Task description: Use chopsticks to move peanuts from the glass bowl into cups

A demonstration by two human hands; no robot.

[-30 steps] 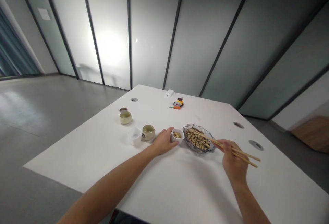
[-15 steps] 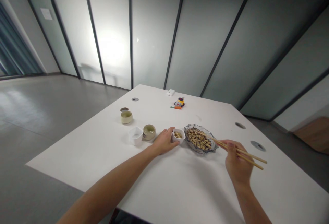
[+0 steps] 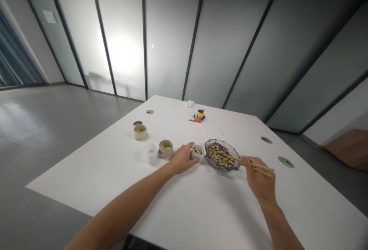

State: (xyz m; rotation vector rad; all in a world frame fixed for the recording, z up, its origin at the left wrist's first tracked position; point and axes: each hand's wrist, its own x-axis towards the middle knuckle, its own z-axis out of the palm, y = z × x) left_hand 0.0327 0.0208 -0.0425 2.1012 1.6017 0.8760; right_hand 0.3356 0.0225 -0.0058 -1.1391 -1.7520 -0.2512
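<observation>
My left hand (image 3: 184,159) rests on the table with thumb and fingers around the near-left side of a small white cup (image 3: 202,156). A few tan shelled nuts or seeds (image 3: 197,151) lie inside that cup. In my right hand (image 3: 260,181) is a pair of wooden chopsticks (image 3: 233,158), slanting down to the left. Their tips reach into a clear, wavy-rimmed glass bowl (image 3: 226,169), among many brown-and-tan nuts or seeds (image 3: 215,153). Whether the tips pinch a piece is too small to tell. The bowl stands just right of the cup.
Left of my left hand stand a translucent white cup (image 3: 150,157), a beige lettered cup (image 3: 166,153) and a greenish cup (image 3: 140,134), with a dark round lid (image 3: 137,123) behind. Farther back are a toy car (image 3: 199,115), an orange carrot-shaped piece (image 3: 197,120) and a white case (image 3: 189,104).
My right hand has moved left and lower, and the chopsticks lie flatter with their tips deeper among the pieces. My left hand stays at the white cup.
</observation>
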